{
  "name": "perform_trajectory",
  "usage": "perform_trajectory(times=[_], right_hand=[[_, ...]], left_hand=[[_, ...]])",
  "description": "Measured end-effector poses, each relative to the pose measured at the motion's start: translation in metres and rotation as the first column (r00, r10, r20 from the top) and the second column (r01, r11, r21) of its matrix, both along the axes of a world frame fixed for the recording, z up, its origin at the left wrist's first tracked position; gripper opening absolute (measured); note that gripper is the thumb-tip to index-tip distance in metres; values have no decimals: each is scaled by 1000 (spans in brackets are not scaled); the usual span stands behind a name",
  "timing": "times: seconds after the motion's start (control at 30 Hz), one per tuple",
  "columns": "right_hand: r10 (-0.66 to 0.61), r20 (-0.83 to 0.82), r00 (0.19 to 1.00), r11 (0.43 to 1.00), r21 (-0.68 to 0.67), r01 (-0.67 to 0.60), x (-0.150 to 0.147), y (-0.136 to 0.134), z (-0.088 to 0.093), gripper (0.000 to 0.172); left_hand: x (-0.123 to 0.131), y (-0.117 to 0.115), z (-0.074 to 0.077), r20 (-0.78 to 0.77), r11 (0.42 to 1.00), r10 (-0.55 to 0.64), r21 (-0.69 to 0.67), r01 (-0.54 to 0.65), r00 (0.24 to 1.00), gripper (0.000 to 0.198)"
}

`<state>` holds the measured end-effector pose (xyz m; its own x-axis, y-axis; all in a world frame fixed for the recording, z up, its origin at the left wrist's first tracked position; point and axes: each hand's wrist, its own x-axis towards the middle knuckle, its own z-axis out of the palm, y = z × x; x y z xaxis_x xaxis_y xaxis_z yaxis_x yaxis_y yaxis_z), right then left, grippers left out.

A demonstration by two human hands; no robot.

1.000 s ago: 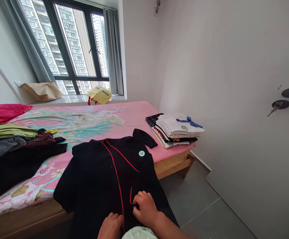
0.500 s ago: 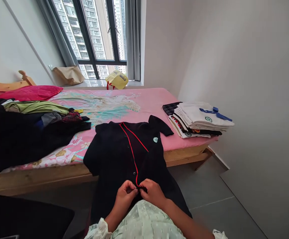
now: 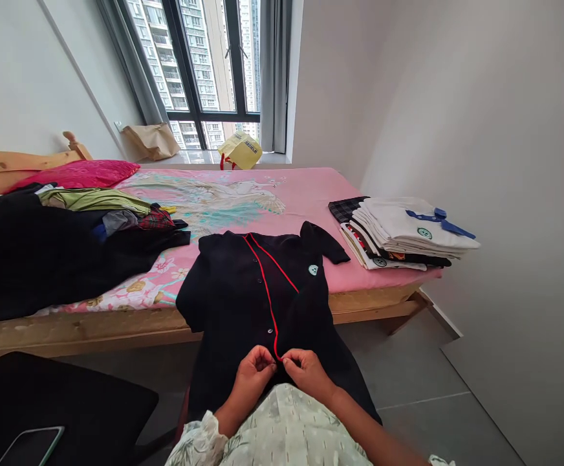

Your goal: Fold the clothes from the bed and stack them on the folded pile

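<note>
Left hand (image 3: 254,366) and right hand (image 3: 305,369) pinch the black red-piped button-front shirt (image 3: 243,291) at its hem; fingertips nearly meeting, wrists low

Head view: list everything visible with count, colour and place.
black garment: 1, black with red piping, draped off bed's near edge
folded stack: 1, mostly white, bed's right corner
loose clothes: 1 heap, black and green, bed's left
pillow: 1, magenta, by headboard
bed: 1, pink floral sheet, wooden frame
yellow bag: 1, windowsill
paper bag: 1, brown, windowsill
phone: 1, dark, bottom left
left hand, right hand: pinching the garment's red-trimmed front
</note>
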<state>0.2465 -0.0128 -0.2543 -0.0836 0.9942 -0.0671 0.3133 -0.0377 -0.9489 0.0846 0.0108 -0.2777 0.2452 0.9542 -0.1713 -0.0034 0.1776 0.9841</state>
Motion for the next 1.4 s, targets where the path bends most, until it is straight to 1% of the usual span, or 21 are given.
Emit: perform_trajectory(times=[0.07, 0.13, 0.2, 0.27, 0.33, 0.4, 0.47, 0.53, 0.63, 0.73, 0.83, 0.93, 1.0, 1.07, 1.1, 1.13, 1.17, 1.2, 1.27, 1.33, 1.4], right_hand=[[-15, -204, 979, 985, -171, -21, 1, 4, -4, 20], [7, -363, 932, 959, -262, -109, 2, 6, -8, 20], [13, -372, 928, 951, -282, -126, 1, 7, -11, 17], [-4, -229, 973, 968, -245, -53, -1, 7, -13, 9], [-1, -39, 999, 989, -148, -4, -3, 7, -12, 4], [36, 126, 991, 999, -43, -31, -5, 6, -11, 4], [68, 267, 961, 996, 35, -80, -6, 6, -9, 3], [84, 338, 937, 991, 74, -116, -6, 6, -9, 3], [53, 205, 977, 998, 1, -55, -7, 8, -9, 1], [-21, -87, 996, 964, -266, -3, -7, 10, -12, 7], [-9, -222, 975, 901, -424, -88, -6, 10, -15, 11], [11, -159, 987, 890, -449, -82, -5, 7, -15, 17], [-42, -65, 997, 933, -360, 16, -4, 6, -9, 24], [-106, 78, 991, 989, -98, 114, -2, 9, 3, 27], [-121, 161, 980, 992, 63, 112, -2, 14, 11, 26], [-106, 257, 961, 979, 198, 55, -2, 21, 20, 26], [-58, 380, 923, 963, 266, -49, -1, 30, 28, 27], [16, 508, 861, 953, 253, -167, -1, 41, 36, 28], [150, 717, 681, 942, 106, -319, -1, 65, 45, 28], [209, 815, 540, 951, -40, -308, 0, 88, 48, 21], [192, 847, 495, 971, -89, -223, 5, 105, 45, 20]], left_hand=[[0, 1, 1, 7, 1000, -14, 2, 13, 1000, 16], [0, 1, 4, 14, 1000, -28, -2, 28, 1000, 17], [0, 0, 9, 17, 999, -46, -14, 46, 999, 18], [-1, -1, 16, 19, 997, -74, -32, 75, 997, 18], [-2, -2, 20, 14, 993, -107, -42, 107, 994, 18], [-2, -1, 21, -9, 993, -115, -34, 115, 993, 20], [0, 2, 17, -39, 996, -76, -39, 75, 996, 21], [3, 5, 11, -57, 998, -25, -63, 22, 998, 21], [6, 7, 4, -68, 996, 10, -82, -16, 998, 22], [5, 3, 6, -98, 999, 29, -29, -32, 995, 19], [-1, -3, 13, -236, 988, -34, 141, 68, 971, 13], [-6, -5, 17, -419, 939, -99, 262, 224, 903, 15], [-7, -5, 16, -494, 919, -138, 260, 297, 858, 17], [-6, -4, 15, -568, 890, -173, 259, 375, 805, 14], [-5, -3, 14, -601, 871, -184, 266, 412, 778, 12], [-4, -3, 13, -629, 852, -188, 278, 444, 754, 12], [-3, -3, 12, -651, 830, -190, 293, 475, 735, 13], [-2, -3, 12, -668, 807, -193, 308, 504, 719, 14], [-1, -3, 10, -687, 764, -209, 329, 554, 696, 16], [-1, -3, 7, -691, 733, -226, 344, 588, 686, 18], [-2, -3, 4, -684, 717, -239, 354, 600, 689, 21]])
